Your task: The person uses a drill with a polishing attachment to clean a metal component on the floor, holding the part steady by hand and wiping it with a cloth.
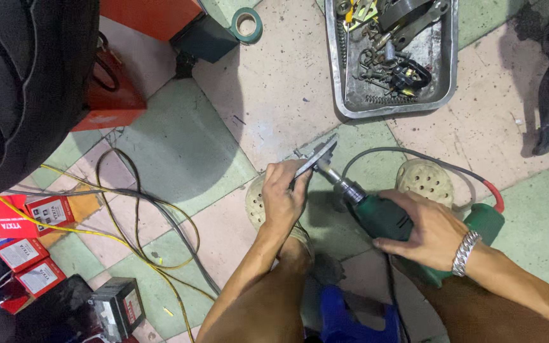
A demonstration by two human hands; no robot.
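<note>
My left hand (282, 194) grips a flat grey metal part (317, 157) and holds it against the floor tiles. My right hand (426, 230), with a silver bracelet on the wrist, is wrapped around a green electric drill (386, 219). The drill's chuck and bit (338, 181) point up-left and meet the metal part right by my left fingers. My bare knees and beige perforated sandals (425, 180) show below and beside the hands.
A metal tray (443, 76) with several small parts and springs lies at the top. A black tyre (20, 82) fills the upper left, next to a red case (109, 105). Yellow and grey cables (150, 219) snake across the floor. Red boxes (30, 251) and a battery (119, 305) sit at lower left.
</note>
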